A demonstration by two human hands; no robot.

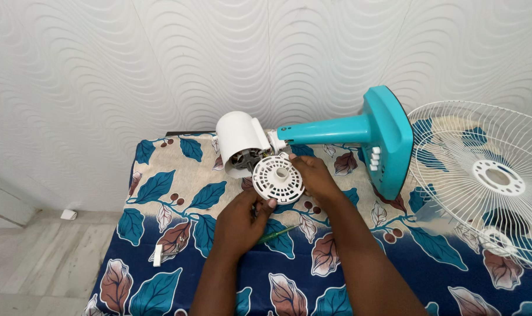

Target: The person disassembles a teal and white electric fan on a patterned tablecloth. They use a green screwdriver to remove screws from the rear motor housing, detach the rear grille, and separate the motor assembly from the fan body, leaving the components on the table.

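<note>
Both hands hold a round white slotted motor cover (278,177) just in front of the open face of the white fan motor housing (240,143), which lies on its side over the leaf-patterned surface (178,246) with its teal stand (359,131) stretched to the right. The left hand (240,222) pinches the cover's lower rim between thumb and fingertips; the right hand (315,175) curls around its right edge, fingers closed on it. To handle this well, the cover is best kept square to the housing, its centre hole lined up with the shaft, with light even pressure from both sides so it does not tilt. A thin green-handled tool, probably a screwdriver (277,234), lies on the surface and is partly hidden by the left wrist. The motor's inside is dark and hard to read, and whether the cover touches the housing cannot be told. The white wire fan guard (482,175) is cut off at the right edge.
</note>
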